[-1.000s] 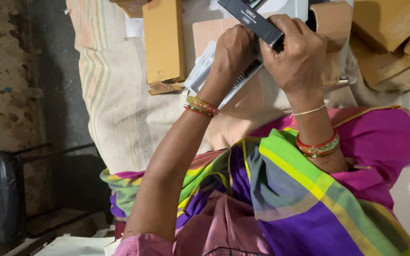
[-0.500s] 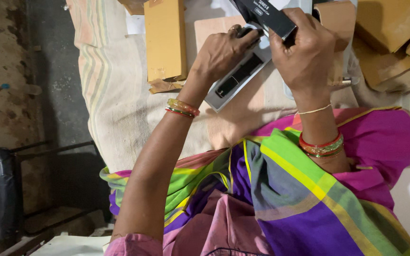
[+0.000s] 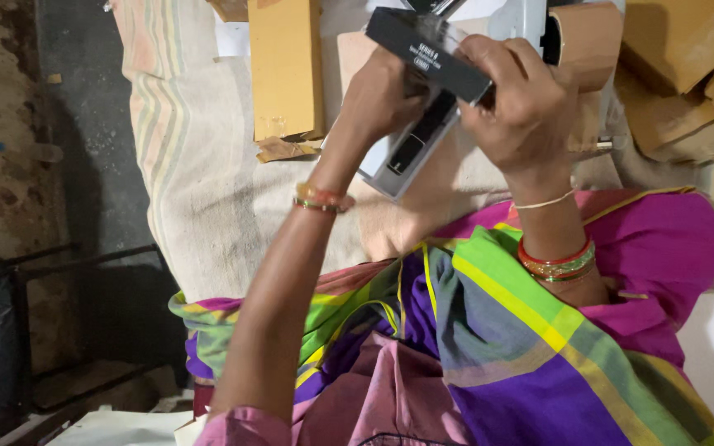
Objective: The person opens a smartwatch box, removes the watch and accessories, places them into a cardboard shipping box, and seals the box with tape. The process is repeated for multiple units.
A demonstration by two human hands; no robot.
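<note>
My right hand (image 3: 526, 107) grips a long black box (image 3: 425, 51) with pale print on its side, held up and tilted. My left hand (image 3: 383, 97) closes on the near end of the same black box from below. Under both hands lies a grey flat device with a dark window (image 3: 411, 153), resting on the striped cream cloth (image 3: 208, 182). Bangles ring both wrists. My lap is covered by a bright purple, green and pink garment.
A tall brown cardboard box (image 3: 285, 66) stands on the cloth to the left of my hands. Several brown cardboard boxes (image 3: 687, 66) pile up at the right. A dark metal frame (image 3: 35, 272) stands on the stained floor at the left.
Both hands have lifted and shifted the black box; my left hand moved from the grey device up onto the box's near end. The grey device now lies exposed beneath.
</note>
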